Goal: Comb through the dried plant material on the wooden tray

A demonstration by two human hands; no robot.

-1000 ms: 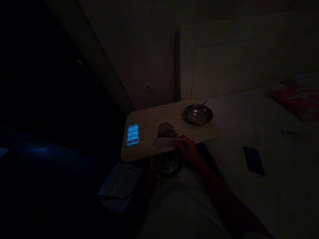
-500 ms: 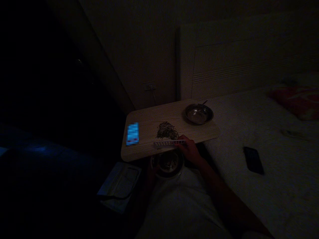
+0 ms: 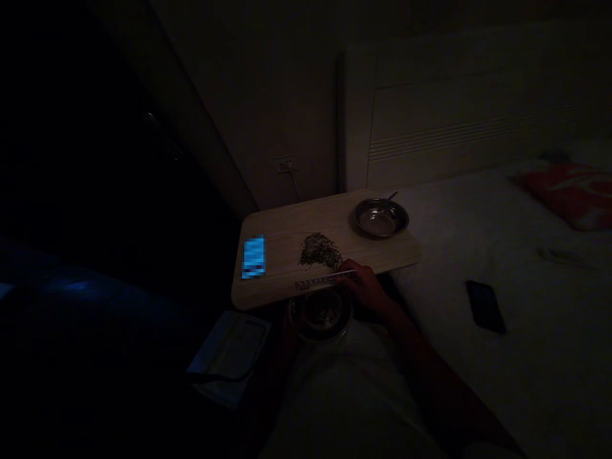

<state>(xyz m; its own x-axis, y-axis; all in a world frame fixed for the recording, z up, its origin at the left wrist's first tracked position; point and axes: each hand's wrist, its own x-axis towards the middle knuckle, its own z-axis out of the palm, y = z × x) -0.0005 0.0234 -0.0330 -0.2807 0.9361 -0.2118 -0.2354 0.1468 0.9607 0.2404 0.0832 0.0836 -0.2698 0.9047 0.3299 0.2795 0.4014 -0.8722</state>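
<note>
The room is very dark. My right hand (image 3: 366, 285) is closed on a white comb-like scraper (image 3: 325, 279) lying flat at the near edge of a small wooden table (image 3: 282, 290). A pile of dark seeds (image 3: 320, 250) sits just behind the scraper. Below the table edge a metal bowl (image 3: 321, 313) with some seeds in it is held against my lap. My left hand (image 3: 288, 325) is a dim shape at the bowl's left rim; its fingers do not show.
An empty metal bowl (image 3: 381, 218) stands at the table's far right. A lit phone (image 3: 254, 256) lies on its left. A dark phone (image 3: 486, 306) rests on the bed (image 3: 526, 357). A red pillow (image 3: 568, 191) and a headboard (image 3: 468, 127) are behind. A flat pale object (image 3: 229, 357) lies lower left.
The scraper has slid slightly toward the table's near edge and tipped flatter. The seed pile and bowls stay put.
</note>
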